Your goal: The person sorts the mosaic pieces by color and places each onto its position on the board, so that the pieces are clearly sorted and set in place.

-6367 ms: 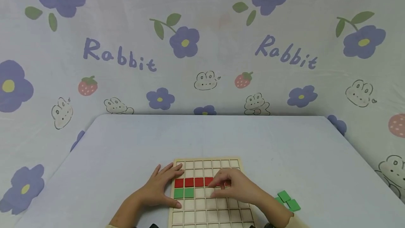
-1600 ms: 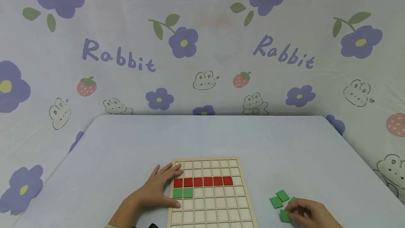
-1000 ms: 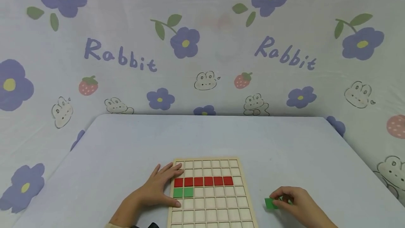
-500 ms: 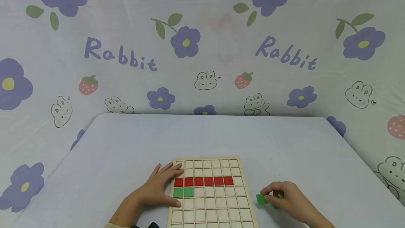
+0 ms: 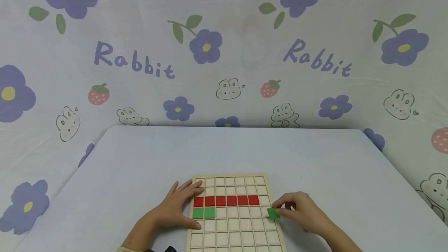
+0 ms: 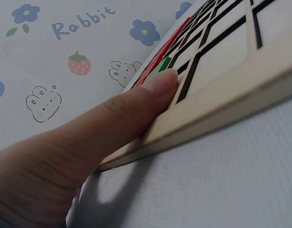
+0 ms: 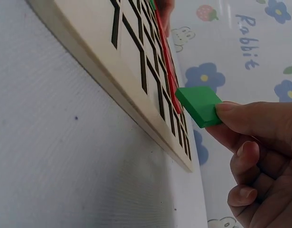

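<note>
My right hand [image 5: 301, 211] pinches a green square tile [image 5: 273, 213] between thumb and finger, over the right edge of a wooden grid board [image 5: 231, 238]. In the right wrist view the green tile [image 7: 200, 104] is tilted and apart from the board. My left hand [image 5: 175, 207] rests on the board's left edge with fingers spread, the thumb [image 6: 162, 83] lying on the frame in the left wrist view. A row of several red tiles [image 5: 221, 201] fills squares from the left. Below it sit two green tiles [image 5: 203, 213].
The board lies on a white table [image 5: 147, 158]. A sliver of green tile [image 5: 305, 230] shows beneath my right hand; other loose tiles there are hidden. Behind the table hangs a cloth [image 5: 245, 49] printed with flowers and rabbits.
My right hand finished leaving red tiles in the row, went right to the loose green tiles, and has brought one left to the board's edge. My left hand stays put.
</note>
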Demonstrator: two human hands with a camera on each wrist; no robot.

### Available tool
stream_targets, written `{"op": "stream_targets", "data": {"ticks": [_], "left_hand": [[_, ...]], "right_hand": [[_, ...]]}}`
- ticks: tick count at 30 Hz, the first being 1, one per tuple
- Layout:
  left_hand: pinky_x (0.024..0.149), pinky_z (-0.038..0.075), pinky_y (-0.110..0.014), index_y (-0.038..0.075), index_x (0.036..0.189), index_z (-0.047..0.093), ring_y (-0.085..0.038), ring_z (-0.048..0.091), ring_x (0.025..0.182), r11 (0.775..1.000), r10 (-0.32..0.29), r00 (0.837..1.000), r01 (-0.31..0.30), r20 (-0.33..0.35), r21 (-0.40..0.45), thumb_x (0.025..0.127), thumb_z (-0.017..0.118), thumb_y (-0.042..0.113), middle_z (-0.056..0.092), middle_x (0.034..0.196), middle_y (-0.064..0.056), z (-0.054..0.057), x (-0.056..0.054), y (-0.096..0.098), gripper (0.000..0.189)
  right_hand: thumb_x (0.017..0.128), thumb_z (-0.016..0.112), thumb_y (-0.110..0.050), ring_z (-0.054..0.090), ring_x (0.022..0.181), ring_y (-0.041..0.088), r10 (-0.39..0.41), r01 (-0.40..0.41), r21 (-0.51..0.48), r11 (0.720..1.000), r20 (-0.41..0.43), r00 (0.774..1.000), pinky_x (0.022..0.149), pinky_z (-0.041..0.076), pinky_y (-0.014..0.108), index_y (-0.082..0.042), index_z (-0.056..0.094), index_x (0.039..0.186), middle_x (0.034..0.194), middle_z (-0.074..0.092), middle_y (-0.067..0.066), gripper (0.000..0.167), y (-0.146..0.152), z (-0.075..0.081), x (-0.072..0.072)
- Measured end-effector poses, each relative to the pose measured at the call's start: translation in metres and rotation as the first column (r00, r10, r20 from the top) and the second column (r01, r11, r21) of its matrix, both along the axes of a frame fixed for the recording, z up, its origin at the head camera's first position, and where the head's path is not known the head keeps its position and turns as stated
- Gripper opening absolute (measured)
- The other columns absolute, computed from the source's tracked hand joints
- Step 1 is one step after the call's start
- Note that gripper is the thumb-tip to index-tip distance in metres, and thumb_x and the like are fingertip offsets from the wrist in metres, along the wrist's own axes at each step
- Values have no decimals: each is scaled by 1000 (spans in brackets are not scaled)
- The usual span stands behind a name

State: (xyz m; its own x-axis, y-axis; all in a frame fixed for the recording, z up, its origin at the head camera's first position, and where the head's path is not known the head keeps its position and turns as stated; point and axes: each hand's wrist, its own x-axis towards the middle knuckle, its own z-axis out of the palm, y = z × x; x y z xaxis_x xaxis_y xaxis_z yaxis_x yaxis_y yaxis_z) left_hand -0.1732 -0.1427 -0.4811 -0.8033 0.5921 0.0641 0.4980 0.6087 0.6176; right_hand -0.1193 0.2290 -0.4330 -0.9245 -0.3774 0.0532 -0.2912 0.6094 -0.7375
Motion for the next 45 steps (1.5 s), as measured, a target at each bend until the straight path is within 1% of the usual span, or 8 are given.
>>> {"op": "stream_targets", "data": {"ticks": [5,8,15,20,27,31,36,45], "left_hand": [[113,-4,-58,19,138,44,-32,16,144,1000,-1,1000,1,-5,-5,60,79,57,31,152,0,1,0,0,94],[113,-4,-59,18,138,44,-32,17,143,1000,-1,1000,1,-13,-5,60,79,57,32,152,-1,1,0,-1,94],[113,-3,-60,17,138,44,-33,18,143,1000,-3,1000,2,-17,-4,60,79,56,32,152,-2,0,1,-1,94],[113,-3,-59,17,138,45,-33,18,143,1000,-2,1000,2,-17,2,60,79,56,32,152,-2,0,1,0,94],[113,-4,-59,18,138,44,-32,17,143,1000,0,1000,0,-16,6,59,80,56,32,152,-1,0,1,0,95],[113,-3,-60,17,138,45,-34,18,143,1000,-4,1000,4,-24,6,59,80,56,32,152,-2,0,0,0,95],[113,-3,-59,17,138,45,-33,18,143,1000,-6,1000,6,-19,5,60,80,56,32,152,-2,0,0,0,95],[112,-3,-61,15,138,45,-35,18,143,1000,-11,1000,11,-20,6,60,81,53,32,152,-4,0,1,0,94]], "right_hand": [[83,68,-18,45,65,-1,-15,15,23,1000,4,1000,53,38,18,-14,73,89,84,69,-4,9,-3,0,-3],[83,68,-17,44,64,-1,-11,11,25,1000,-6,1000,52,38,18,-14,73,89,82,68,-4,9,-5,1,-6],[83,68,-18,43,63,-1,10,-10,-14,1000,10,1000,51,39,17,-12,73,90,85,69,-2,10,-12,0,-11],[83,68,-18,44,63,-1,21,-21,-16,1000,0,1000,50,39,17,-11,73,90,87,70,0,10,-16,-4,-15],[83,68,-14,43,60,1,19,-18,-33,999,17,1000,47,37,16,-8,73,90,85,68,2,11,-25,-7,-20],[83,68,-15,43,60,1,22,-21,-40,999,25,999,48,37,17,-8,73,90,84,68,2,11,-32,-6,-23],[83,68,-16,42,59,2,39,-37,-54,998,32,999,50,37,18,-7,73,91,85,69,3,12,-39,-5,-25],[82,69,-11,42,58,1,53,-50,-64,997,35,998,47,36,16,-4,73,90,84,68,5,11,-50,-9,-28]]}}
